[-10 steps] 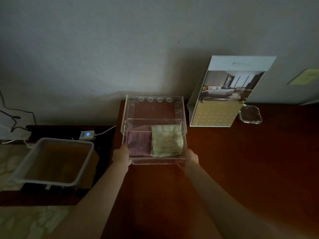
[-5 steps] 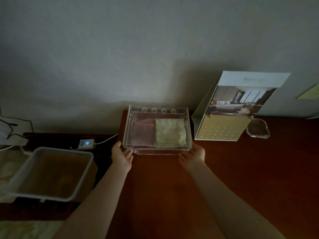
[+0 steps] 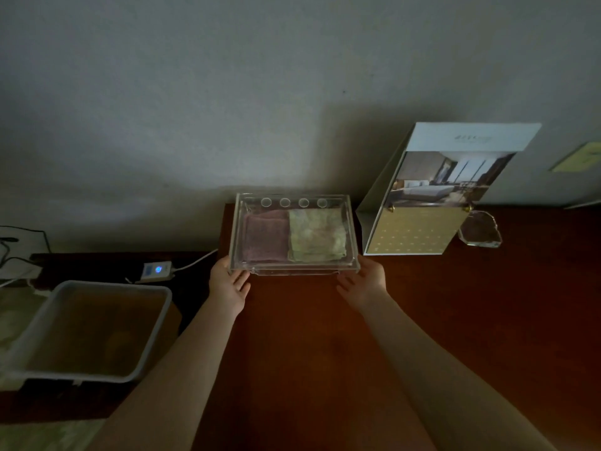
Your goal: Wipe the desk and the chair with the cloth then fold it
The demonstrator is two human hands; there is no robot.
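A clear acrylic drawer box [image 3: 294, 267] stands at the back left of the dark wooden desk [image 3: 325, 336], against the wall. Inside lie two folded cloths side by side: a pink one [image 3: 265, 236] on the left and a pale green one [image 3: 315, 234] on the right. My left hand [image 3: 228, 283] touches the box's front left corner with straight fingers. My right hand [image 3: 364, 283] is at the front right corner, fingers straight, palm turned inward. Neither hand holds a cloth. No chair is in view.
A standing brochure card [image 3: 432, 193] leans by the wall right of the box, with a clear glass piece [image 3: 481, 234] beside it. Left of the desk are a grey plastic bin [image 3: 91, 330], a white switch with a blue light [image 3: 157, 271] and cables.
The drawer with the cloths, pulled out a second ago, has been pushed back into the box. Both hands have let go of its sides and now sit at the front corners.
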